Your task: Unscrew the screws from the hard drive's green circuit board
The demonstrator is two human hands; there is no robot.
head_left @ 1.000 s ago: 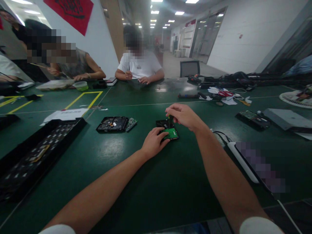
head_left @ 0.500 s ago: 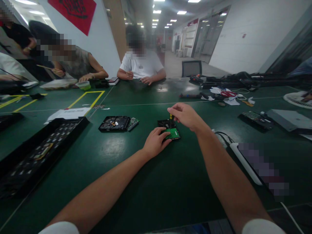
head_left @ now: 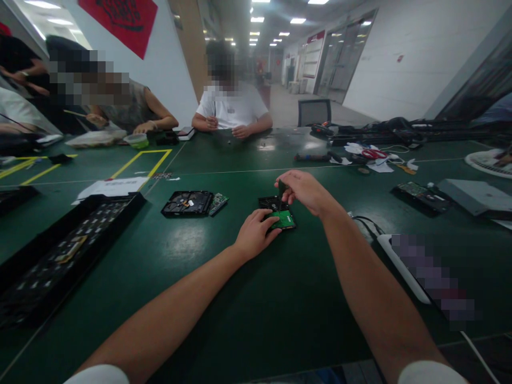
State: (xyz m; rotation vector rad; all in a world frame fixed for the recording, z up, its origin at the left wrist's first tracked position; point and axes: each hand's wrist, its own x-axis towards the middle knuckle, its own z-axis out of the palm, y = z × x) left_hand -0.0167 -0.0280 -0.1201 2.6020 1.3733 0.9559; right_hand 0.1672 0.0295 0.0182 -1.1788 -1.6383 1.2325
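A black hard drive (head_left: 267,202) with a green circuit board (head_left: 286,218) lies on the dark green table in front of me. My left hand (head_left: 256,233) rests at its left and front edge, with fingertips on the board and its side. Above the drive, my right hand (head_left: 301,190) is closed round a small screwdriver (head_left: 282,189), held upright with its thin shaft pointing down at the board. Whether the tip touches a screw is too small to tell. Left of my left hand lie another black drive (head_left: 187,204) and a loose circuit board (head_left: 218,203).
A long black tray (head_left: 76,245) stands at the left, near white paper (head_left: 116,186). At the right are a white-edged device (head_left: 402,269) with a cable, a grey box (head_left: 476,197) and another drive (head_left: 422,197). People sit across the table (head_left: 224,160).
The screwdriver handle has turned in my right hand, whose fingers have shifted slightly. My left hand and the drive have stayed in place. Across the table, a person's hands have moved a little.
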